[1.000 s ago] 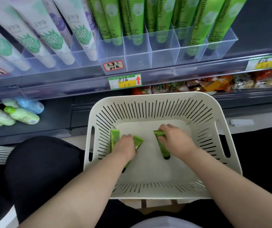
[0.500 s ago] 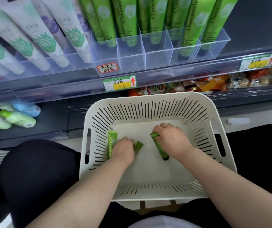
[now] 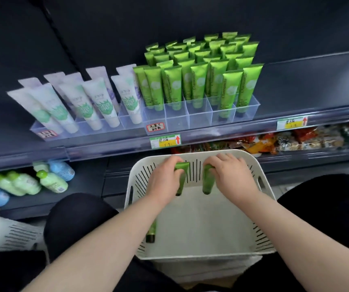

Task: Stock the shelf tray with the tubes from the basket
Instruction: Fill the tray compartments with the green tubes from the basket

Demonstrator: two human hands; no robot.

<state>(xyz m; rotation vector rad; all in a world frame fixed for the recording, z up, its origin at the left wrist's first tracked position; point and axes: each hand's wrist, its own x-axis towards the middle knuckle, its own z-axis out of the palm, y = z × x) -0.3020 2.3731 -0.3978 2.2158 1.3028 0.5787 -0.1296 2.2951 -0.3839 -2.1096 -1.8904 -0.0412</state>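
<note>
My left hand (image 3: 164, 179) grips a green tube (image 3: 181, 178), cap hanging down, above the far end of the white slotted basket (image 3: 260, 232). My right hand (image 3: 230, 174) grips a second green tube (image 3: 207, 181) the same way, just right of the first. A third green tube (image 3: 151, 233) lies on the basket floor, mostly hidden under my left forearm. Above, the clear divided shelf tray (image 3: 198, 118) holds several upright green tubes (image 3: 196, 81); some front compartments show no tube.
White tubes with green print (image 3: 104, 102) fill a clear tray to the left. Price tags (image 3: 165, 141) line the shelf edge. Bottles (image 3: 51, 181) lie on the lower left shelf, snack packets (image 3: 296, 142) on the lower right. My dark-clothed knees flank the basket.
Both hands have lifted a green tube each off the basket floor toward its far rim. My view has tilted up, so the shelf tray now shows in full.
</note>
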